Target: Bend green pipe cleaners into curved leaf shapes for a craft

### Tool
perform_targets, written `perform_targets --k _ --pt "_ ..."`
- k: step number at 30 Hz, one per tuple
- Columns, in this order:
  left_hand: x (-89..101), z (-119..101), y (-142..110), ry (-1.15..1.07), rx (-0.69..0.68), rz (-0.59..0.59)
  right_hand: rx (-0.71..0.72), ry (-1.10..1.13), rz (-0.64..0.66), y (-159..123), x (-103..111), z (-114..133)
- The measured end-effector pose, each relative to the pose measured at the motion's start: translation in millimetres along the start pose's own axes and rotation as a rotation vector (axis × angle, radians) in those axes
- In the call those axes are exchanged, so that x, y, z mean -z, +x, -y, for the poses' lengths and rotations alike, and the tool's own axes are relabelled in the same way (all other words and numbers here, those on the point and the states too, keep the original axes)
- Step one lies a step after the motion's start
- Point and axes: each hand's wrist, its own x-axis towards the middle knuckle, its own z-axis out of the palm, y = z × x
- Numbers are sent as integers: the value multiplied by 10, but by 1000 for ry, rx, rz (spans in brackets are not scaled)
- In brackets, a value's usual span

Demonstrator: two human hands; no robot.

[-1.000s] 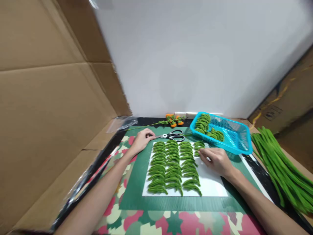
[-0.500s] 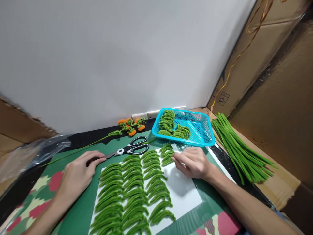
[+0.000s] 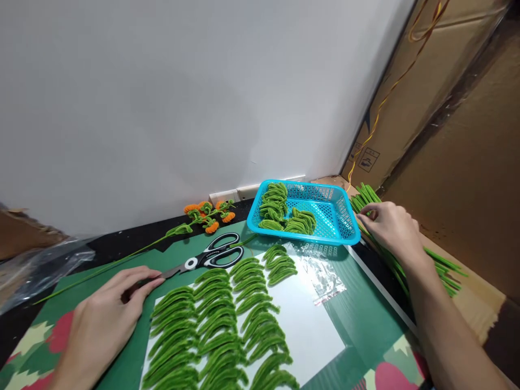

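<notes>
The right hand (image 3: 392,227) reaches out to the far right of the surface (image 3: 365,314), fingers curled loosely down over the near end of the bundle of long green pipe cleaners (image 3: 400,254) that lies along the cardboard edge; whether a stem is actually pinched between the fingertips cannot be told. The bundle sits straight and parallel just beside the blue basket (image 3: 343,219), where single stems are easy to draw off. The left hand (image 3: 108,319) lies flat and relaxed, palm down, on the green mat (image 3: 357,319), holding nothing; its fingertips rest at the tip of the scissors (image 3: 211,255), which lie closed, handles toward the basket, within easy reach. The bent green leaf pieces (image 3: 223,325) lie in tidy columns on the white sheet (image 3: 309,336), apart enough to be counted or picked one at a time, while more of them are heaped loosely in the basket. A clear plastic bag (image 3: 320,273) lies flat between sheet and basket, and a finished orange-flowered stem (image 3: 203,214) rests by the wall, out of the working area.
</notes>
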Motion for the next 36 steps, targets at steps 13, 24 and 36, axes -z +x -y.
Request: perform_targets --k 13,24,36 --pt "145 -294 -99 -2 -30 -80 59 -263 251 13 -285 -127" --pt "136 -406 -159 -17 -95 -131 113 -216 177 -26 -254 -111" --pt "222 -496 -207 -116 -137 -222 94 715 -311 8 -60 -34"
